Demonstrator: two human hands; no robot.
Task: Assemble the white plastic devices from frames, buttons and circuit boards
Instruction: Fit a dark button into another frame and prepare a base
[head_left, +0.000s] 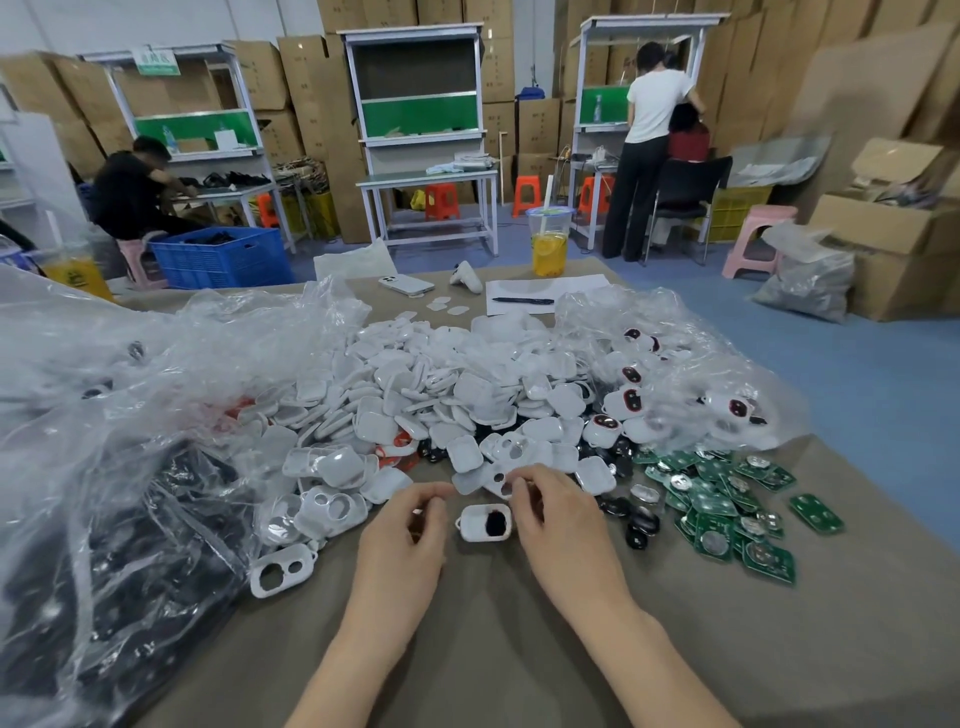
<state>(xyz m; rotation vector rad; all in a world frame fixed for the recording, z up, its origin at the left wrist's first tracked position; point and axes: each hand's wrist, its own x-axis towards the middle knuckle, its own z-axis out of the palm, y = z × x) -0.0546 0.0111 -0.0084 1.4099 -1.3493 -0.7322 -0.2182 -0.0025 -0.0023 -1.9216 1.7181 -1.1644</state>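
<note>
A white frame (485, 522) with a black button seated in it lies on the brown table between my hands. My left hand (408, 530) is curled just left of it and pinches a small black button. My right hand (553, 514) is curled just right of it, fingertips at the edge of the white frame pile (415, 384); whether it holds anything is hidden. Loose black buttons (641, 525) lie to the right, then green circuit boards (727, 499). An empty frame with two holes (283, 569) lies at the left.
Clear plastic bags (130, 415) spread over the left side, and another bag (675, 384) at the right holds finished devices. A drink cup (549, 244), phone (406, 283) and pen (522, 300) on paper sit at the far edge. People work at benches behind.
</note>
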